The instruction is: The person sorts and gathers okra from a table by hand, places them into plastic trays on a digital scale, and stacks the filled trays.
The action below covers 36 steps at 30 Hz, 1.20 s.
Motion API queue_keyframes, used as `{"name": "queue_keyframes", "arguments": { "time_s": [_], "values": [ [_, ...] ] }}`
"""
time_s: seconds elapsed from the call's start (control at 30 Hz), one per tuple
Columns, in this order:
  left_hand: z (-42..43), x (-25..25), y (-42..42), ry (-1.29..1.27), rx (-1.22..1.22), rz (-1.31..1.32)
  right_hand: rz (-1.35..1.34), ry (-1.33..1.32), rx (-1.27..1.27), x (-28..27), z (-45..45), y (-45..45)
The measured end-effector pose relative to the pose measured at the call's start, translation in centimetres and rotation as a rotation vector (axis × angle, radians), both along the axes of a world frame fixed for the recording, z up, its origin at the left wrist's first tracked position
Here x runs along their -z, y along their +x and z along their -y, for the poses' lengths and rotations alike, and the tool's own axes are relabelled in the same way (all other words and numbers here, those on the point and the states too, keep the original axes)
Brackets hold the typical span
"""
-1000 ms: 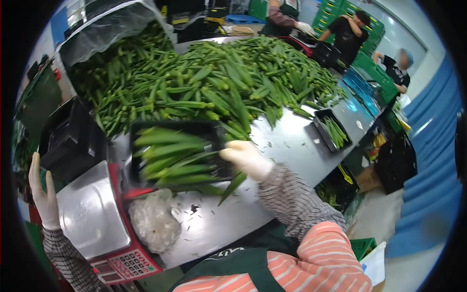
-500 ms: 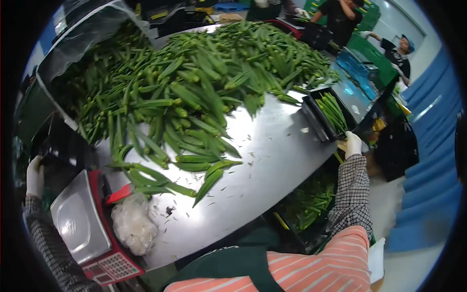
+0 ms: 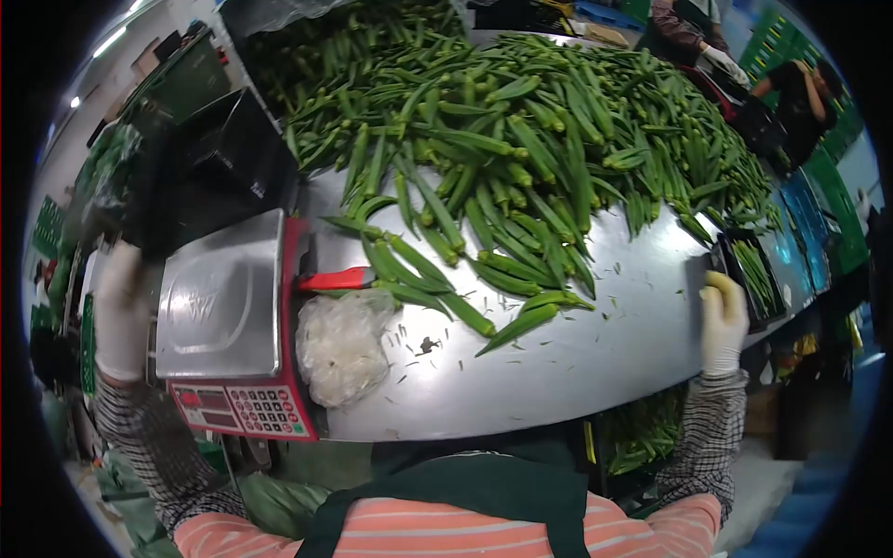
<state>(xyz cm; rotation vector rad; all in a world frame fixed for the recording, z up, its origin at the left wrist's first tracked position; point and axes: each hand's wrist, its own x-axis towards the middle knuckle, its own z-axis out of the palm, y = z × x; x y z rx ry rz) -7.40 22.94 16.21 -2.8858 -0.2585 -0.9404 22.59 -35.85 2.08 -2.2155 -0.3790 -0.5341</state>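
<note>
My left hand (image 3: 121, 312), gloved and blurred, is at the left of the scale (image 3: 223, 298), its fingers closed on a blurred black tray (image 3: 163, 186). Only the steel plate of the scale shows on top. My right hand (image 3: 724, 321), in a pale glove, is at the table's right part with bent, slightly parted fingers and nothing visible in them. Just beside it is a black tray of okra (image 3: 755, 274). A large heap of okra (image 3: 558, 130) covers the back of the table (image 3: 502, 391), with loose pods nearer me.
A clear plastic bundle (image 3: 344, 349) and a red-handled object (image 3: 335, 279) lie beside the scale. Black crates (image 3: 233, 158) stand at the left. Under the table's right edge is a container of okra (image 3: 642, 432). Other people (image 3: 688, 28) work at the back right.
The okra-filled tray near the scale went to the right side with my right hand, which has since loosened. My left hand moved from the black crates with a tray. The view has turned left.
</note>
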Motion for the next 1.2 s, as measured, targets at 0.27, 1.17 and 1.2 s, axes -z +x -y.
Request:
{"name": "queue_keyframes", "arguments": {
  "time_s": [0.27,1.17,1.2],
  "values": [
    [8.7,4.4,-2.3,-0.069,-0.106,-0.249,-0.038,-0.400,-0.845,1.5,-26.0,-5.3],
    [21.7,19.3,2.7,-2.639,0.509,0.295,-0.302,-0.481,-0.726,1.7,-29.7,-4.8],
    [21.9,19.0,3.0,-2.671,0.488,0.349,-0.477,-0.351,-0.777,0.5,-28.8,-5.5]
  ]
}}
